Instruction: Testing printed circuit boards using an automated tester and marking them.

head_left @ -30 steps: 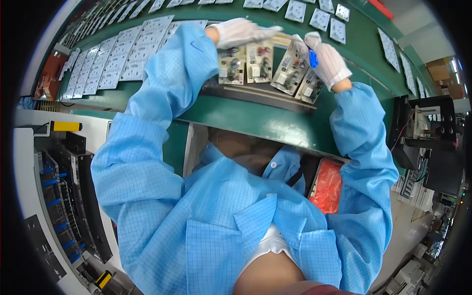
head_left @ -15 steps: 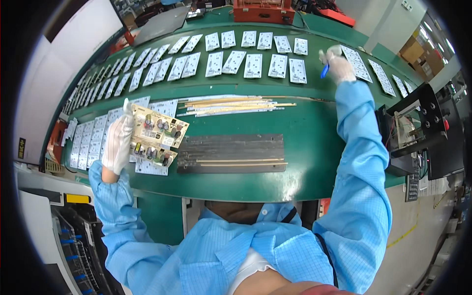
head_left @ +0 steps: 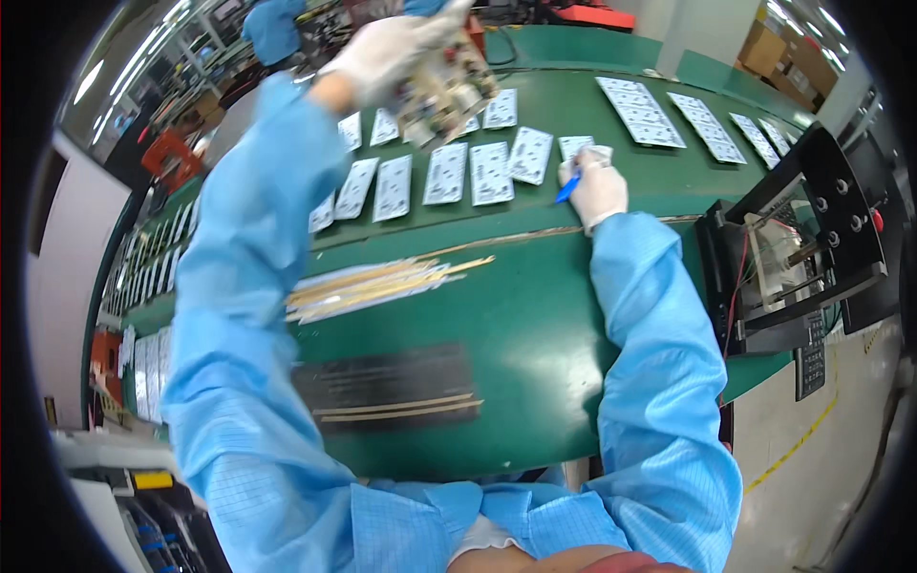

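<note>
My left hand point(head_left: 387, 59), in a white glove, is raised at the upper middle. It grips a populated circuit board point(head_left: 444, 95), whose component side shows, blurred by motion. Low over the green table point(head_left: 544, 306), my gloved right hand point(head_left: 599, 191) is closed around a small blue tool point(head_left: 568, 187) of a kind I cannot make out. Its fingertips are at a white-backed circuit board point(head_left: 574, 145), at the right end of the nearer row; whether they touch it is unclear. Beside that lies another white board point(head_left: 530, 155).
Rows of boards point(head_left: 492, 173) lie along the far part of the table, with larger panels point(head_left: 641, 113) to the right. Thin strips point(head_left: 382, 285) lie in a pile near a dark plate point(head_left: 392, 377). A black test fixture point(head_left: 793, 253) stands at the right.
My left hand has swung up and to the right, carrying the circuit board over the rows. My right hand has come left and lower, still with the blue tool. The view has shifted.
</note>
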The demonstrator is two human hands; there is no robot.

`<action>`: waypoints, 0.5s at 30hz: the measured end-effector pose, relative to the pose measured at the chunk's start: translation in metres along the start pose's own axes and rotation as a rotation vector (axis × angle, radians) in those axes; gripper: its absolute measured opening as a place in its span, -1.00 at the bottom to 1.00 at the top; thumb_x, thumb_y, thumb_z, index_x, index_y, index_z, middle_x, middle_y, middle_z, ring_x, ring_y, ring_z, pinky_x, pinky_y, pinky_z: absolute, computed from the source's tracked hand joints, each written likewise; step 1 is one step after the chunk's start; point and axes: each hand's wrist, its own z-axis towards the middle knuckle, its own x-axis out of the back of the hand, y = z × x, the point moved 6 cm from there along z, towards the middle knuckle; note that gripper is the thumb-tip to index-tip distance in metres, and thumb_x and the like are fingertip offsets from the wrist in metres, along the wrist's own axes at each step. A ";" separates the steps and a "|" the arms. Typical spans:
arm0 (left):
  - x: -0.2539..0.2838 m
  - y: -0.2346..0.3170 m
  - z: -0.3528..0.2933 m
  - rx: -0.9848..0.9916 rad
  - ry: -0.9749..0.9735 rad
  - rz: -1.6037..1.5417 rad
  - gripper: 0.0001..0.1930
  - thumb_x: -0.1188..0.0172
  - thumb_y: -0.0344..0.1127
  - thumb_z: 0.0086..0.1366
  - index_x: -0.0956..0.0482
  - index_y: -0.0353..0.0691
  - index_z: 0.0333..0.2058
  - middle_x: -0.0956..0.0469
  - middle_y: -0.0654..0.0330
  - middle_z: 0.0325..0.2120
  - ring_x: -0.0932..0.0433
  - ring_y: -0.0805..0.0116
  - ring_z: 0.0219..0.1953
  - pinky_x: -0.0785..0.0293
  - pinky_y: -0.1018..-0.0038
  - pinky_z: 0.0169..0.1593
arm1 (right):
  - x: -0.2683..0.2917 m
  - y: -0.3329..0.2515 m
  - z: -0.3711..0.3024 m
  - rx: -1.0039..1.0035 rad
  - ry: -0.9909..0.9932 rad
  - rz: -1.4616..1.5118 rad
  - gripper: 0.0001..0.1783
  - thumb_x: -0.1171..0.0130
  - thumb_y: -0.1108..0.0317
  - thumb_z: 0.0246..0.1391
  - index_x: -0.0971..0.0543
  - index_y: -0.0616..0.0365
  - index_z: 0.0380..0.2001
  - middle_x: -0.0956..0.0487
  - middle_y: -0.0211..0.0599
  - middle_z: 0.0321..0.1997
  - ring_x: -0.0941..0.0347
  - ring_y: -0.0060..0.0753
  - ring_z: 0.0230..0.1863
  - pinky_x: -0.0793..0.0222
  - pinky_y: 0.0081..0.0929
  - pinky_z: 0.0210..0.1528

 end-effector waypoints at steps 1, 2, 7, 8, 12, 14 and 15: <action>-0.026 0.012 0.035 -0.253 0.066 0.402 -0.52 0.14 0.04 0.29 -0.38 -0.19 0.01 -0.47 -0.01 -0.15 -0.51 0.07 -0.22 -0.41 0.38 -0.08 | 0.000 -0.005 0.001 0.026 0.046 -0.008 -0.73 -0.11 0.07 -0.10 -0.49 0.03 -0.47 -0.53 -0.12 -0.53 -0.50 -0.04 -0.45 -0.43 -0.19 -0.34; -0.051 0.027 0.076 -0.010 -0.022 0.239 -0.54 0.17 0.03 0.30 -0.38 -0.15 0.01 -0.48 -0.02 -0.17 -0.51 0.01 -0.22 -0.43 0.34 -0.09 | 0.003 -0.005 -0.001 0.037 0.066 -0.032 -0.74 -0.11 0.08 -0.11 -0.49 0.03 -0.47 -0.53 -0.11 -0.55 -0.50 -0.05 -0.46 -0.43 -0.20 -0.34; -0.182 0.077 0.149 0.203 -0.139 0.174 -0.39 0.24 0.28 0.21 -0.44 -0.06 -0.04 -0.52 0.02 -0.20 -0.54 0.10 -0.18 -0.47 0.24 -0.16 | 0.004 0.002 -0.007 -0.082 -0.030 -0.073 -0.75 -0.07 0.15 -0.08 -0.44 0.13 -0.49 -0.52 -0.03 -0.58 -0.50 -0.04 -0.48 -0.42 -0.19 -0.36; -0.208 0.077 0.143 0.187 -0.227 0.146 -0.36 0.24 0.31 0.19 -0.43 -0.06 -0.02 -0.52 0.03 -0.17 -0.53 0.10 -0.16 -0.46 0.25 -0.14 | 0.004 0.000 -0.007 -0.100 -0.046 -0.072 -0.75 -0.05 0.17 -0.07 -0.43 0.15 -0.50 -0.51 -0.02 -0.58 -0.50 -0.04 -0.49 -0.42 -0.20 -0.37; -0.280 0.073 0.125 0.064 -0.544 0.271 -0.37 0.22 0.32 0.18 -0.38 0.03 0.04 -0.51 0.06 -0.15 -0.48 0.12 -0.07 -0.42 0.29 -0.07 | 0.008 0.002 -0.003 -0.092 -0.019 -0.065 -0.75 -0.04 0.20 -0.07 -0.42 0.18 -0.53 -0.51 -0.01 -0.58 -0.50 -0.05 -0.50 -0.41 -0.23 -0.37; -0.281 0.083 0.126 -0.032 -0.503 0.248 -0.45 0.12 0.25 0.17 -0.41 0.09 0.01 -0.51 0.09 -0.14 -0.47 0.15 -0.07 -0.41 0.34 -0.06 | 0.016 0.006 -0.008 -0.062 0.026 -0.028 -0.76 -0.05 0.20 -0.07 -0.42 0.17 -0.56 -0.52 -0.01 -0.58 -0.49 -0.06 -0.51 -0.41 -0.25 -0.37; -0.279 0.062 0.122 0.009 -0.510 0.262 -0.45 0.12 0.25 0.17 -0.41 0.09 0.01 -0.51 0.09 -0.14 -0.47 0.15 -0.07 -0.41 0.34 -0.06 | 0.013 -0.002 -0.007 -0.032 0.014 0.001 -0.76 -0.05 0.20 -0.07 -0.42 0.17 -0.56 -0.52 -0.01 -0.58 -0.49 -0.06 -0.51 -0.41 -0.25 -0.37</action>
